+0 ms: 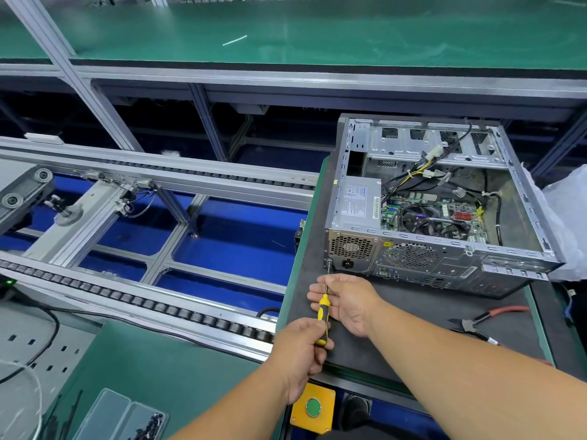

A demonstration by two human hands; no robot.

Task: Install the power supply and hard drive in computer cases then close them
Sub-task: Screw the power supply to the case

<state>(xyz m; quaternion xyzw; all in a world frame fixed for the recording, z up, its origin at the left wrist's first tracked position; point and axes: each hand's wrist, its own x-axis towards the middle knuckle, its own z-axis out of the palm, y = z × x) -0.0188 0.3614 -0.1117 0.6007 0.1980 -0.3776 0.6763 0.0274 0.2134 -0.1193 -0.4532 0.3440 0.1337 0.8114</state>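
An open computer case [521, 214] lies on its side on a dark mat [422, 315], its rear panel facing me. The grey power supply [357, 201] sits in the case's near left corner, with cables running over the motherboard [444, 211]. My left hand [301, 347] grips the yellow and black handle of a screwdriver [323, 312]. My right hand [349, 300] pinches the metal shaft just above the handle. The tip meets a screw [329, 263] at the lower left corner of the rear panel, beside the power socket.
Red-handled pliers [482, 322] lie on the mat to the right. A clear box of dark screws [127, 417] sits at the bottom left. A roller conveyor [143, 300] runs left of the mat, and a yellow box with a green button [313, 407] hangs below the bench edge.
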